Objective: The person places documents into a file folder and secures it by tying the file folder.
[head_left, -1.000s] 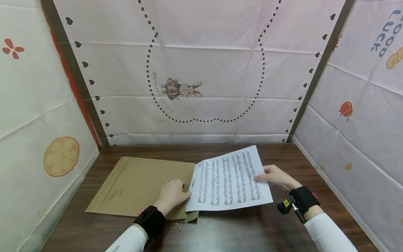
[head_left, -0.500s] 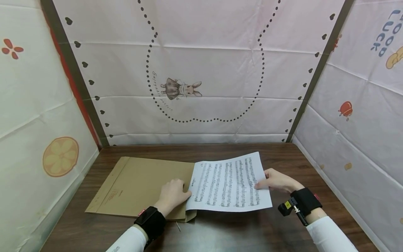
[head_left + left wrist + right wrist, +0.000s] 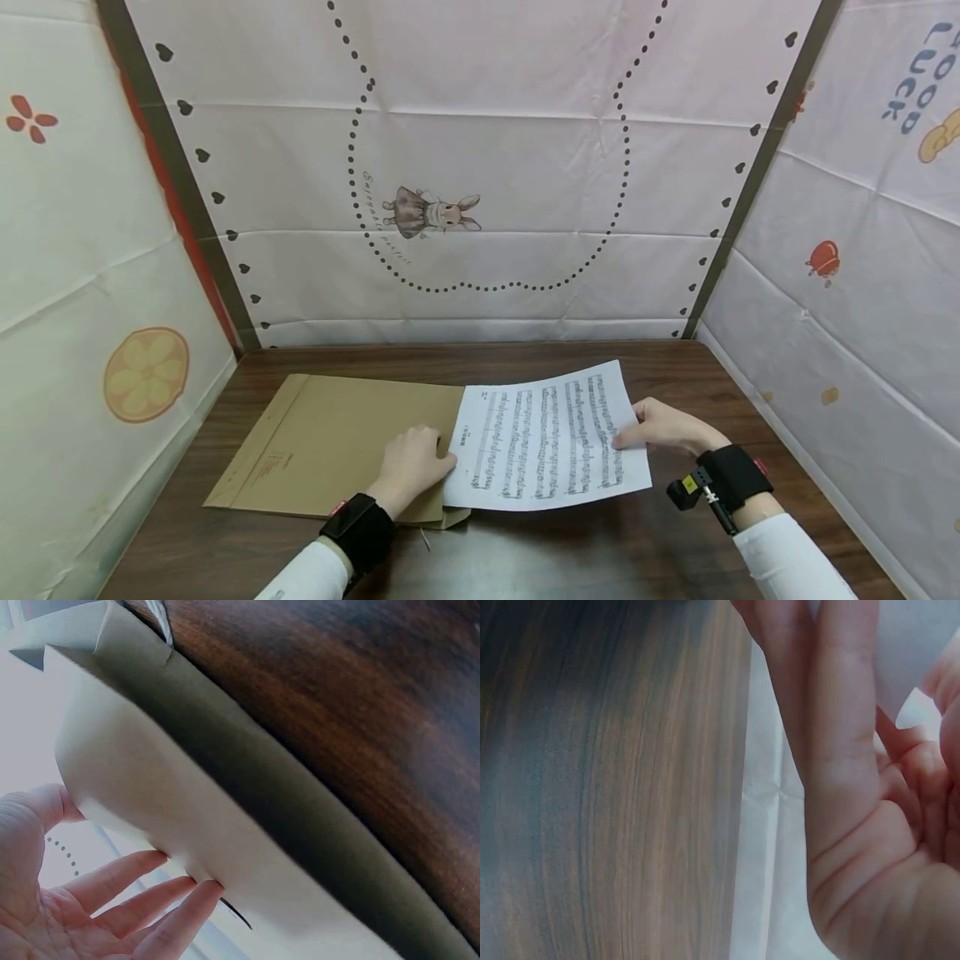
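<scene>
A tan kraft-paper document envelope [image 3: 337,433] lies on the left half of the table, its mouth toward the right. My left hand [image 3: 408,462] holds it near that mouth, fingers on the top panel and thumb at the edge, in front of the sheet's left side. The left wrist view shows the fingertips against the panel [image 3: 150,772] and a gap along the envelope's side. A white sheet of printed music [image 3: 543,442] reaches rightward from the mouth, its right end raised. My right hand [image 3: 667,425] pinches the sheet's right edge, thumb on top, fingers beneath.
Under everything is a dark wood-grain table [image 3: 570,558]. A short pale string [image 3: 425,540] lies below the envelope's near right corner. White printed cloth [image 3: 495,167] walls stand at the back and both sides. Each wrist wears a black strap [image 3: 731,479].
My right hand has moved slightly down and to the right with the sheet's edge, and the sheet's far right corner has dropped. The left hand and envelope stay in place.
</scene>
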`<action>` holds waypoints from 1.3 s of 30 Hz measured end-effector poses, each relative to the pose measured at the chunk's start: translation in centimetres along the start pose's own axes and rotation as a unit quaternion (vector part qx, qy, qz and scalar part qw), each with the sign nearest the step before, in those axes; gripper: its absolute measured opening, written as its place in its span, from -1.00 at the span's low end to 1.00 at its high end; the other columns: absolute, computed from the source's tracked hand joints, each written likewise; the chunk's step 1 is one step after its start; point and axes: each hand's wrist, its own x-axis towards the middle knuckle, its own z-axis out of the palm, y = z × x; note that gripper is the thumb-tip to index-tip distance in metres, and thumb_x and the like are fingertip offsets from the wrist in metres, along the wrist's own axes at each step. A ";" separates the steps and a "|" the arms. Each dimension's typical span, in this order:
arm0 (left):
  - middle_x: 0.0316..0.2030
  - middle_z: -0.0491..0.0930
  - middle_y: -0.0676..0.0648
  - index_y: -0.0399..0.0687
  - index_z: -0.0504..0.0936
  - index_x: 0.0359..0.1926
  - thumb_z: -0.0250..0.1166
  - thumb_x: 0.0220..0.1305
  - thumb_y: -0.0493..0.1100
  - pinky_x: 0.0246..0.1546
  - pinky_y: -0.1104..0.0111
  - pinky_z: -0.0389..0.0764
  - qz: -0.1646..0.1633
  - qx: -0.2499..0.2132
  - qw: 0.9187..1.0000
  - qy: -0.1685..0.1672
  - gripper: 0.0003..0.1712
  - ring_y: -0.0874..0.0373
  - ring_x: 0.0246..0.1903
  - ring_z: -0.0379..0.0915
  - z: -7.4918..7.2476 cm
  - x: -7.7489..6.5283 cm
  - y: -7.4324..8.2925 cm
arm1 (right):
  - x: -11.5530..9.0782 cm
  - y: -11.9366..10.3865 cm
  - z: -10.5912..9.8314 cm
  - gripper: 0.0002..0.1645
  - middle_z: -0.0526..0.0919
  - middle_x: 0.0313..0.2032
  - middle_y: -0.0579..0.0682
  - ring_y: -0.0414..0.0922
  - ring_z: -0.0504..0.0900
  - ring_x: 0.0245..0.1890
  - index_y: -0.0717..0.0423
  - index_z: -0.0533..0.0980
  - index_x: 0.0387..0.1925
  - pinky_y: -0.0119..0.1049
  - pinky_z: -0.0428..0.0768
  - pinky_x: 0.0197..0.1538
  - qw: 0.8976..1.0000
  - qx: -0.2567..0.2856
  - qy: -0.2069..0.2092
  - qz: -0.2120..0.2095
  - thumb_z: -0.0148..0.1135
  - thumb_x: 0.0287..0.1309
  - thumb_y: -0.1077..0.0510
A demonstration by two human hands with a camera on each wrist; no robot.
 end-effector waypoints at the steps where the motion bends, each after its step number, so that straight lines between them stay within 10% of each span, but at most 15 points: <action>1: -0.41 0.68 -0.12 -0.21 0.71 -0.32 0.43 0.09 -0.03 -0.57 0.25 0.43 0.001 0.002 1.000 0.002 -0.70 0.11 -0.53 0.43 0.1 0.0 0.0 | 0.0 -0.1 -0.1 -0.62 0.80 -0.10 0.27 -0.05 0.83 -0.19 0.47 0.60 0.05 -0.24 0.77 -0.13 1.000 -0.001 -0.001 0.000 0.30 0.27 0.29; 39: -0.54 0.54 -0.02 -0.13 0.60 -0.53 0.41 0.06 -0.09 -0.44 0.24 0.41 0.025 0.023 0.999 0.029 -0.77 0.15 -0.57 0.28 1.1 -0.2 0.1 | 1.3 -4.1 0.7 -0.70 0.82 -0.22 0.27 -0.06 0.84 -0.30 0.42 0.69 -0.12 -0.37 0.73 -0.23 0.995 -0.091 0.042 -0.014 0.38 0.18 0.25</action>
